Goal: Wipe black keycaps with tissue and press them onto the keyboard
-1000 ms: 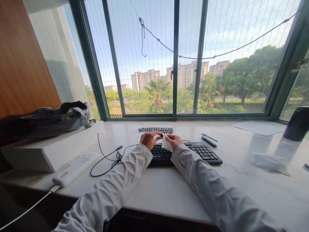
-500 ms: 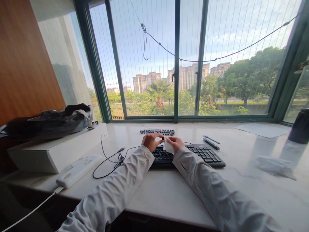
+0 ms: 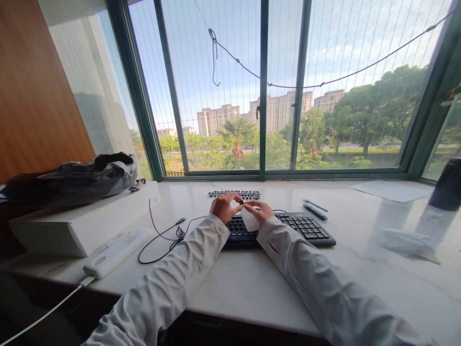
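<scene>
My left hand is closed in a pinch on a small black keycap, held above the keyboard. Against it, my right hand grips a white tissue that hangs down between the hands. Both sets of fingertips meet around the keycap. Beneath them lies a black keyboard, its middle partly covered by the hands and tissue; its number pad shows at the right. Beyond the hands, rows of loose black keycaps are laid out on the white countertop.
Left of the keyboard lies a coiled black cable. A white power strip and a white box with a black bag on top stand farther left. To the right are pens, a plastic bag, paper and a dark bottle.
The fingertips have shifted slightly up and left, and the keycap has turned to stand higher between them. The tissue now hangs more spread out below the right fingers.
</scene>
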A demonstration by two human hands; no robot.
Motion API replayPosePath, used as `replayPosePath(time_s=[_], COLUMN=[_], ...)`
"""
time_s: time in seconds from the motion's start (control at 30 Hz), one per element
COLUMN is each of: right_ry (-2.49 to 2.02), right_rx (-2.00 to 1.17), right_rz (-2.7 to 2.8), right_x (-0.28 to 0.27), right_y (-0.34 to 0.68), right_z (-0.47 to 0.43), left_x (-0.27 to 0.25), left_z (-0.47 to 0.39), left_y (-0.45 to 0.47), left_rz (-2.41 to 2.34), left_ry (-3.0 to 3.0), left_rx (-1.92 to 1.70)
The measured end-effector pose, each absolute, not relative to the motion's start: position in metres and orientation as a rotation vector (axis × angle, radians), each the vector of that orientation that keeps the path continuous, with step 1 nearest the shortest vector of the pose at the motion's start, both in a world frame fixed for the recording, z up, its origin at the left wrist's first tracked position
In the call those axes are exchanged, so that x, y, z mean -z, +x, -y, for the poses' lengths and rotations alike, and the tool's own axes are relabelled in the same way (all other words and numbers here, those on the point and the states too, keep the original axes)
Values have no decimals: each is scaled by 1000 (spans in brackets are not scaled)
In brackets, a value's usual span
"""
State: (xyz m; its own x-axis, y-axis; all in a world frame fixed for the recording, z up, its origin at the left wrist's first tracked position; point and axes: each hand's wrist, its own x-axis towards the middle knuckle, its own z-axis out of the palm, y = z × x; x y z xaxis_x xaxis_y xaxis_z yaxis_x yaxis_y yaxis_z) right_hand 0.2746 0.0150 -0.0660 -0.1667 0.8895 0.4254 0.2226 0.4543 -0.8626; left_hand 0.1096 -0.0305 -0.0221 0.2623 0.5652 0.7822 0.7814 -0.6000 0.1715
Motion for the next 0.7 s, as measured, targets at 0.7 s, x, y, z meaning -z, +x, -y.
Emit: replayPosePath(time_s=[0.7], right_ry=[-1009], right_rx=[-724], right_rz=[1598], right_x=[63], right_y=[281], right_z=[-14], left_x=[21], left_z=[28], left_y=[109], left_rz=[1231], left_ry=[-2421], left_rx=[1244])
